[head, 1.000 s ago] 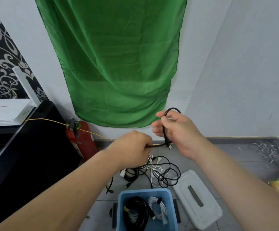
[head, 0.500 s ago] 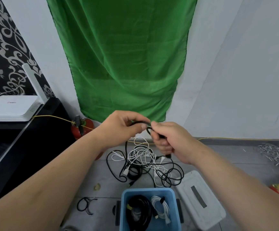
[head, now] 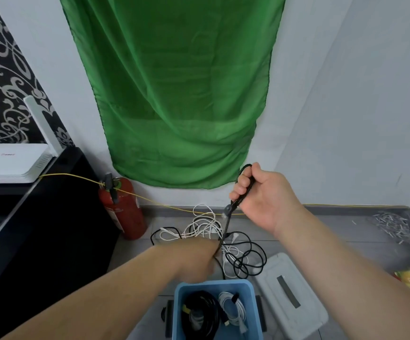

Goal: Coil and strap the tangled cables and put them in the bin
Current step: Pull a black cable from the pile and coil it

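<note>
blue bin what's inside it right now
The blue bin holds a coiled black cable with a yellow strap and, to its right, a coiled white cable with a black strap. Anything beneath the coils is covered; the bin's near end is out of frame.

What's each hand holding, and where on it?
One black cable: right hand grips a small loop of it; left hand grips the strand lower down.
</note>
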Action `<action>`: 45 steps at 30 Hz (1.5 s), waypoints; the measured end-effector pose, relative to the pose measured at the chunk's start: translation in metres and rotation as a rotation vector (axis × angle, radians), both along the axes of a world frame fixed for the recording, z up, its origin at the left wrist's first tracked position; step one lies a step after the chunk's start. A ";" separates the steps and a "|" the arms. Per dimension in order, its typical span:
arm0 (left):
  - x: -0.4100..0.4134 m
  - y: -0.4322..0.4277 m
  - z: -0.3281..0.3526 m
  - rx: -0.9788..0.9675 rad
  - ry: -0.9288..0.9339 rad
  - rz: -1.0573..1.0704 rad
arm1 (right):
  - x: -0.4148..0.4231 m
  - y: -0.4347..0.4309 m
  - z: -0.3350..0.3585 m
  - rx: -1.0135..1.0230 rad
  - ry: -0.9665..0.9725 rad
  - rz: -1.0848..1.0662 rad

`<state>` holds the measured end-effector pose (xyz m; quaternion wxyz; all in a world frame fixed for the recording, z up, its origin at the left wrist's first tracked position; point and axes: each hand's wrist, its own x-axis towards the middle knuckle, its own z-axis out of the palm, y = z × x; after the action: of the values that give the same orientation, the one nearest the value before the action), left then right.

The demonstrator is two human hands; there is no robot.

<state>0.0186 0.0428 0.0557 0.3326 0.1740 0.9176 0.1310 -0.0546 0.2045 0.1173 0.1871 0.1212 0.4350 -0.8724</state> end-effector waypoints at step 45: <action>-0.007 0.018 0.029 0.286 0.464 -0.014 | 0.008 0.001 -0.009 0.885 0.370 0.125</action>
<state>0.0121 0.0604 0.0850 0.0864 0.2508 0.9403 0.2135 -0.0469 0.2051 0.1082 0.0893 0.0055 0.7968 -0.5976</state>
